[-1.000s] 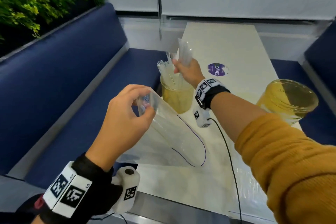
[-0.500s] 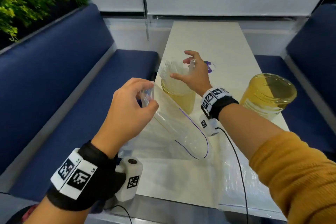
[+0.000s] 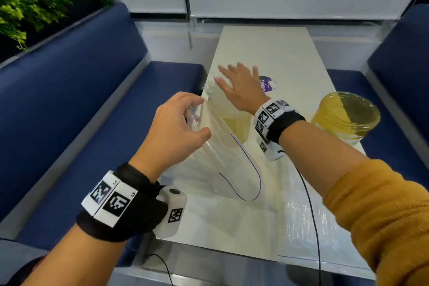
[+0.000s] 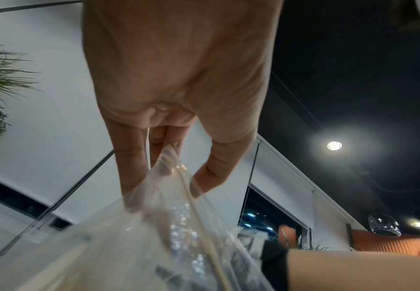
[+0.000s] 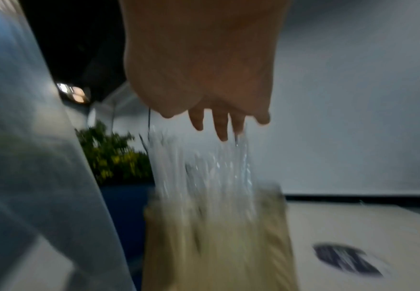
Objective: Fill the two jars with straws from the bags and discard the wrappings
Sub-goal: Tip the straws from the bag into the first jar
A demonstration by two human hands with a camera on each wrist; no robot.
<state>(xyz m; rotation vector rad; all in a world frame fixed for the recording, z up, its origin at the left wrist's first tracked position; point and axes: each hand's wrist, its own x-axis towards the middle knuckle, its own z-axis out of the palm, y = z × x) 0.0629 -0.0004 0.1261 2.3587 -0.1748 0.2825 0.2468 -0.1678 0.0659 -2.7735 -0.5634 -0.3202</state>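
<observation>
On the white table (image 3: 274, 53) stand two yellow-tinted glass jars. The left jar (image 3: 236, 123) holds clear wrapped straws (image 3: 209, 90) that stick out of its mouth; the right jar (image 3: 346, 118) looks empty. My right hand (image 3: 234, 76) hovers flat over the straws with fingers spread, and the blurred right wrist view shows its fingertips (image 5: 222, 135) just above the straws (image 5: 199, 167) and jar (image 5: 216, 236). My left hand (image 3: 197, 118) pinches the top edge of a clear plastic bag (image 3: 232, 169) in front of the left jar. In the left wrist view the fingers (image 4: 134, 177) pinch the bag (image 4: 179, 236).
Another clear plastic wrapping (image 3: 301, 227) lies flat near the table's front right edge. A purple round sticker (image 3: 267, 83) is on the table behind my right hand. Blue benches (image 3: 92, 123) run along both sides, with plants (image 3: 34, 2) at the far left.
My right hand lowered a bundle of straws into the left jar, let go and opened flat above them. My left hand still holds the bag.
</observation>
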